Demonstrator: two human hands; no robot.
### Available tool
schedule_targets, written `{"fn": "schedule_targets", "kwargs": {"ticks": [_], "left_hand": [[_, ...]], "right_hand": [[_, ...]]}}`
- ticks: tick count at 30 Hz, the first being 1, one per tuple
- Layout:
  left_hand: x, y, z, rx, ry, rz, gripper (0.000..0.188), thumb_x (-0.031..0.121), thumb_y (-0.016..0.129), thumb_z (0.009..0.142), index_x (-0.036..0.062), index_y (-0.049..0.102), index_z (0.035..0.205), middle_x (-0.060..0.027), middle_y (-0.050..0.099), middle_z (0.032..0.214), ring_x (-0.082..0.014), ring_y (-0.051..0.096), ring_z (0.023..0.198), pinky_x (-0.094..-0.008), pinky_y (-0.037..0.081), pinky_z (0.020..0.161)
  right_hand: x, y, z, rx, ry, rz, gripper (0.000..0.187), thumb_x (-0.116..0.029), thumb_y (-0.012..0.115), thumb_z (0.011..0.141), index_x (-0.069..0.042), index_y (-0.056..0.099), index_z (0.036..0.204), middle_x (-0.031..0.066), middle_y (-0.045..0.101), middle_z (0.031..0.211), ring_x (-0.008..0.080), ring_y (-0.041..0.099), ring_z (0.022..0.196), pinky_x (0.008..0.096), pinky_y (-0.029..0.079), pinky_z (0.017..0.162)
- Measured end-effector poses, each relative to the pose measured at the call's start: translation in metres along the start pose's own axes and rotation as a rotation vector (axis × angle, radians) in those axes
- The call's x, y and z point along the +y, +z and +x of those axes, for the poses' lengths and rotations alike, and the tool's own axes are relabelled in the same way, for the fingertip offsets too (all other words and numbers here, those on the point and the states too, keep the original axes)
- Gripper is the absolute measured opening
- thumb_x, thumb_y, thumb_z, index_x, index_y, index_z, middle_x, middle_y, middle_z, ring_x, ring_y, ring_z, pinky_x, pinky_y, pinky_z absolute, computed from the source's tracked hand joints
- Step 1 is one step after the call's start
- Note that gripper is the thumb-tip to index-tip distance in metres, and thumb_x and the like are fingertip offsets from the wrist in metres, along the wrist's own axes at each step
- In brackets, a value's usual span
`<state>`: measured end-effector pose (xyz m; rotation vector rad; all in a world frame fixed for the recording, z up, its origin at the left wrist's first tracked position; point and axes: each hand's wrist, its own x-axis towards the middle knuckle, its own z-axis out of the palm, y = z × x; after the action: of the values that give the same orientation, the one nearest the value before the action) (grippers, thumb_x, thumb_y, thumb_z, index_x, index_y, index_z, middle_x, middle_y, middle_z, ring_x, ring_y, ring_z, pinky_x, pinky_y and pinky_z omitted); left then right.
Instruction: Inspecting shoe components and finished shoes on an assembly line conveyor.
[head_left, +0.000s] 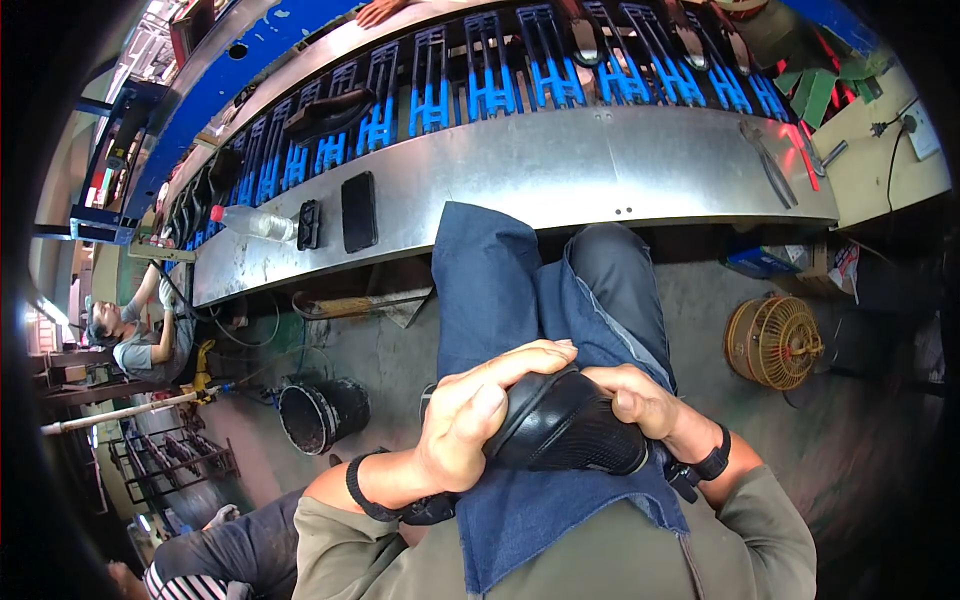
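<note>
A black leather shoe (560,425), with a textured mesh-like part at its right, lies across my lap. My left hand (468,415) is closed round its left end, the fingers reaching over the top. My right hand (640,398) grips the far right edge, with the thumb pressed on it. Beneath the shoe a dark blue denim apron (500,520) covers my legs. Both palms and the shoe's underside are hidden.
Before my knees runs a metal ledge (540,165) bearing pliers (768,165), a phone (358,212) and a clear bottle (255,222). Blue racks (490,85) behind carry several shoes. A black bucket (322,412) and a yellow fan (775,342) stand on the floor. Co-workers are at the left.
</note>
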<state>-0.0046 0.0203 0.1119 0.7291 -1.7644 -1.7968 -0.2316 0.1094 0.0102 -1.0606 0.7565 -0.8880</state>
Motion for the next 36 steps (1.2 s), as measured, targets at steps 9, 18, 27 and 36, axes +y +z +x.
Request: {"fn": "schedule_targets", "kwargs": {"ticks": [9,18,27,36], "left_hand": [[0.03,0.007,-0.009,-0.064,0.202,0.502,0.07,0.006,0.08,0.079,-0.0109,0.048,0.139,-0.0328,0.052,0.142,-0.0411,0.053,0.134,-0.0431,0.043,0.111],[-0.003,0.029,-0.003,0.09,0.382,0.678,0.076,0.012,0.084,0.078,-0.0099,0.047,0.14,-0.0321,0.059,0.133,-0.0408,0.065,0.118,-0.0394,0.053,0.101],[-0.002,0.03,0.024,0.072,0.41,0.478,0.091,0.017,0.087,0.08,-0.0095,0.035,0.149,-0.0272,0.063,0.128,-0.0329,0.067,0.115,-0.0383,0.054,0.097],[0.014,0.008,0.034,-0.126,0.266,0.461,0.078,0.016,0.082,0.083,-0.0006,0.044,0.149,-0.0258,0.068,0.122,-0.0333,0.072,0.107,-0.0358,0.056,0.092]], "right_hand": [[0.019,0.002,-0.011,0.04,-0.018,0.094,0.073,-0.062,0.046,0.099,0.005,0.062,0.126,0.0118,0.068,0.111,0.0192,0.063,0.103,0.0328,0.048,0.089],[0.019,0.005,-0.019,0.115,-0.022,0.308,0.084,-0.068,0.046,0.097,0.007,0.058,0.131,0.0143,0.066,0.123,0.0192,0.061,0.11,0.0306,0.047,0.094],[0.0,0.006,-0.007,0.266,-0.158,0.777,0.082,-0.062,0.04,0.102,0.001,0.032,0.154,0.024,0.044,0.152,0.0351,0.048,0.138,0.0492,0.039,0.117],[0.008,0.013,-0.014,0.266,-0.187,0.936,0.072,-0.056,0.035,0.106,-0.004,0.034,0.155,0.0219,0.047,0.15,0.0356,0.055,0.132,0.0503,0.047,0.111]]}}
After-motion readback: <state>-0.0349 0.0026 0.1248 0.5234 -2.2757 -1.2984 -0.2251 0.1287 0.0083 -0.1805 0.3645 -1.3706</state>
